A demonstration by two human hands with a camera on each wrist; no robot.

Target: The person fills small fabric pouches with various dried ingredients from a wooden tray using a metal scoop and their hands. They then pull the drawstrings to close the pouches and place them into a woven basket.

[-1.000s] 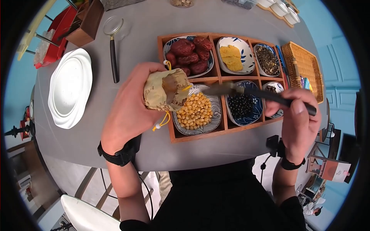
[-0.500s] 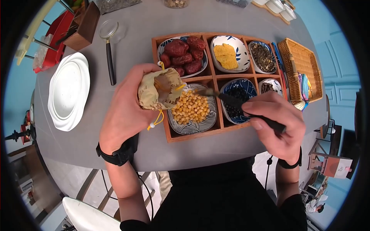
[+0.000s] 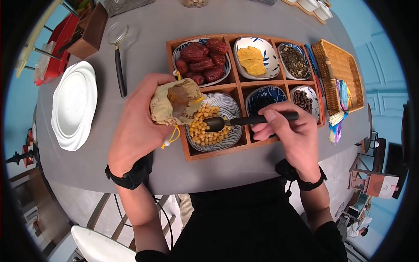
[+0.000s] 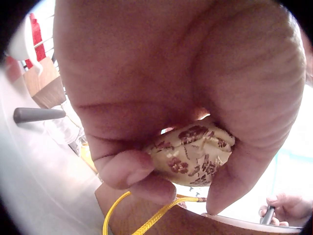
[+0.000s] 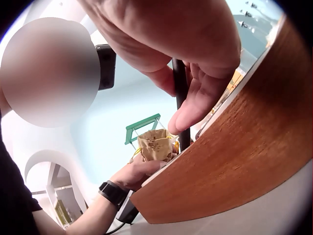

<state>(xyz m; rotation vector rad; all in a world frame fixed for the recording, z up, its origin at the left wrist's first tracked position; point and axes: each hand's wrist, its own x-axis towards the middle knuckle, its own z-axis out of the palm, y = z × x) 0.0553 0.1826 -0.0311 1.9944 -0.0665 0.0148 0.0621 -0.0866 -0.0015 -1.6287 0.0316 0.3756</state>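
My left hand grips a small cream drawstring pouch with brown flower prints, its mouth open upward and its yellow cord hanging loose. It is held over the left edge of a bowl of corn kernels. From the right, my right hand pinches the dark handle of a small scoop, whose head lies among the kernels. In the right wrist view the handle runs between thumb and fingers. A blue bowl of black beans is partly hidden behind the right hand.
The bowls stand in a divided wooden tray, with red dates, yellow pieces, dried leaves and dark pods. A white dish and a magnifying glass lie left. At right sits a wicker basket with tassels.
My right hand has moved left, bringing the scoop from above the bean and corn bowls down into the corn kernels. The left hand still holds the pouch beside the corn bowl.
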